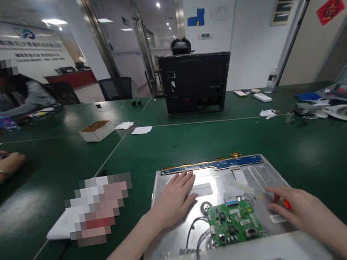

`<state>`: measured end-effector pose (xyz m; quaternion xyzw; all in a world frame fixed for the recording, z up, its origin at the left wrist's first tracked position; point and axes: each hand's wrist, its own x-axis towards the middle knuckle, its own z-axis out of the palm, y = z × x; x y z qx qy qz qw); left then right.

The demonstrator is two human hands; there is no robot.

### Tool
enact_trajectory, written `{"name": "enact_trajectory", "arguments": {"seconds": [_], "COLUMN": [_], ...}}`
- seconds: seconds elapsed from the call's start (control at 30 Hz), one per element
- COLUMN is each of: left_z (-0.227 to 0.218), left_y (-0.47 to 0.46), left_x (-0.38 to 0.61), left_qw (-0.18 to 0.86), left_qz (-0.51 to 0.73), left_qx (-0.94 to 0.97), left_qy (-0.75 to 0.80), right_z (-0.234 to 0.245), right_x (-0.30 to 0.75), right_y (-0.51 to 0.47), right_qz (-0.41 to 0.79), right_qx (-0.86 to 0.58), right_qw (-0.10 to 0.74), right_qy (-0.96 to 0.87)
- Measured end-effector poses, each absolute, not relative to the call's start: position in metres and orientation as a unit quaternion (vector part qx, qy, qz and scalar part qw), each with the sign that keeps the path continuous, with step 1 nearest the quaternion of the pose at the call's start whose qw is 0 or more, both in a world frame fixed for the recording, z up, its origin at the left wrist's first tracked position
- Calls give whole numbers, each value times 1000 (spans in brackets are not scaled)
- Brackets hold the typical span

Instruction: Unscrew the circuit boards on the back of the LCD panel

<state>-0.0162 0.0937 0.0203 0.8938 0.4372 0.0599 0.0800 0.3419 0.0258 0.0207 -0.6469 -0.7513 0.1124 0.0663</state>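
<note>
Left hand (pixel 174 199): fingers outstretched, flat on metal panel (pixel 213 176)
Right hand (pixel 294 207): fingers curled around red tool (pixel 286 203)
Circuit board (pixel 234 220): on panel

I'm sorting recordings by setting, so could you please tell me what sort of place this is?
Probably an office room used for electronics work: beyond the large table are a chair and a glass door, while a circuit board lies exposed in front.
</note>
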Motion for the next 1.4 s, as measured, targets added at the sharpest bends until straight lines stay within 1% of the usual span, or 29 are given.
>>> {"name": "enact_trajectory", "arguments": {"seconds": [0.1,0.23,0.37,0.6,0.83,1.1,1.27,1.4], "left_z": [23,20,14,12,20,50,54,55], "left_y": [93,96,103,111,114,124,124,118], "left_x": [-22,-31,-38,-43,-40,-31,-39,-45], "left_qw": [86,85,86,112,171,258,281,318], "left_qz": [49,59,77,106,150,102,102,75], "left_qx": [892,893,896,894,878,862,840,829], "left_qy": [440,437,428,421,422,423,454,454], "right_z": [17,10,3,15,33,63,63,55], "right_x": [335,323,316,303,291,290,293,293], "right_y": [21,16,15,29,50,79,86,81], "right_qz": [129,109,106,197,239,254,282,301], "right_qx": [-630,-624,-615,-569,-548,-505,-479,-470], "right_qw": [75,88,75,68,39,-8,9,28], "right_qy": [-762,-769,-778,-795,-801,-825,-831,-829]}}
